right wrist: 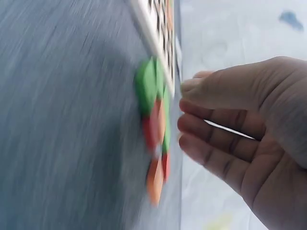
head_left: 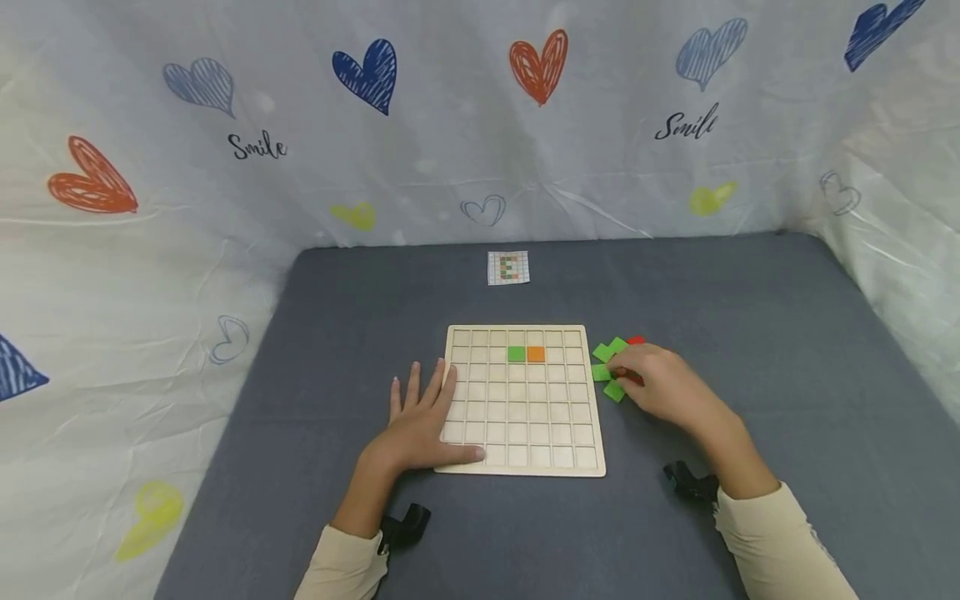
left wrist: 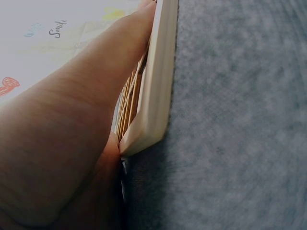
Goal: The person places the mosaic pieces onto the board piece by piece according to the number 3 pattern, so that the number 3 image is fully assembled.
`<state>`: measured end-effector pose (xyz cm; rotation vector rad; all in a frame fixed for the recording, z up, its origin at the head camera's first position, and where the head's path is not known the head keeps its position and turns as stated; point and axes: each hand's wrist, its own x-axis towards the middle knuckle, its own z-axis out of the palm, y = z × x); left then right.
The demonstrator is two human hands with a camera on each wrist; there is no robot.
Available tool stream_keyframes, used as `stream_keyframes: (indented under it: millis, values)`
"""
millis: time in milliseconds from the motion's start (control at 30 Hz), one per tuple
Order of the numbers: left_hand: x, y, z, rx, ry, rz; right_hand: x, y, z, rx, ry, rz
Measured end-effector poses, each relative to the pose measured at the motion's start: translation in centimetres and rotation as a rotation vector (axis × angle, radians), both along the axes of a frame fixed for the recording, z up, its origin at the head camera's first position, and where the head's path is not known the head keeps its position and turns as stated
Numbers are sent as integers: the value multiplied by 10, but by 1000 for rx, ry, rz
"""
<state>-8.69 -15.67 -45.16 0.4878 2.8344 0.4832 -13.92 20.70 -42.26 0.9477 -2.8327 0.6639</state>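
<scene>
A light wooden grid board (head_left: 517, 433) lies on the grey table. One green tile (head_left: 516, 354) and one orange tile (head_left: 536, 354) sit side by side in its second row. My left hand (head_left: 416, 429) rests on the board's left edge, fingers spread, thumb over the lower left corner. Right of the board lies a loose pile of green tiles (head_left: 602, 372), with red and orange tiles (right wrist: 155, 179) among them. Over this pile hovers my right hand (head_left: 660, 383), fingers loosely bent. In the right wrist view no tile shows between its thumb and fingers.
A small printed card (head_left: 508, 267) with a coloured grid pattern lies behind the board. White sheeting with hearts and lettering (head_left: 465, 150) hangs behind the table and along its sides. Each wrist carries a black camera (head_left: 406, 527).
</scene>
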Motion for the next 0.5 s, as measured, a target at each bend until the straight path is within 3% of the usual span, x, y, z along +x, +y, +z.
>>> stream_keyframes:
  millis: [300,500]
  values:
    - [0,-2,1,-2,14,1,8,30,-9,5,-50,-64]
    - [0,0,0,0,19,-15,10,31,-14,-3,2,-63]
